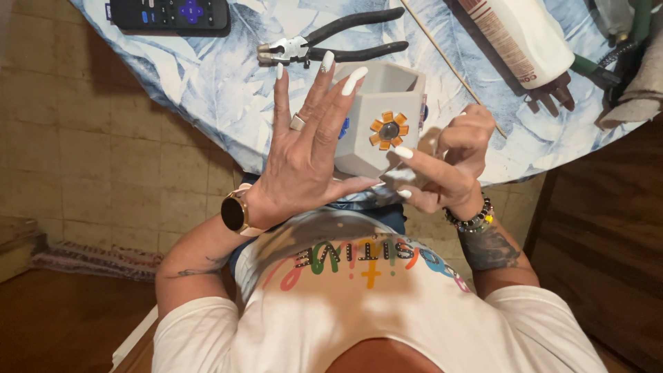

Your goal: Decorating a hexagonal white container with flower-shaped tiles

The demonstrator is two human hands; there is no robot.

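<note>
A person looks down at their own two hands, which hold a pale grey, angular pot [378, 117] at the near edge of a round table [207, 90] covered in a blue and white leaf-patterned cloth. The pot sits between the hands, just above the person's lap, its open top facing the table. One flat face of the pot carries an orange flower of small tiles [389, 130] with a dark round centre; a small blue piece shows on the neighbouring face, partly hidden by fingers.

The left hand [307, 148] is spread flat and wide against the pot's side, fingers straight and steadying it rather than curled round it. It has long white nails, a ring, and a watch [236, 212] on the wrist. The right hand [449, 162] is curled close at the pot's other side, thumb touching near the flower; whether it pinches anything small cannot be told. A beaded bracelet [471, 220] circles that wrist.

On the table beyond the pot lie black-handled pliers [324, 45], just past the left fingertips. Farther off are a black remote control [169, 14], a thin wooden stick [452, 65], and a large white tube [525, 38] lying on its side.
</note>
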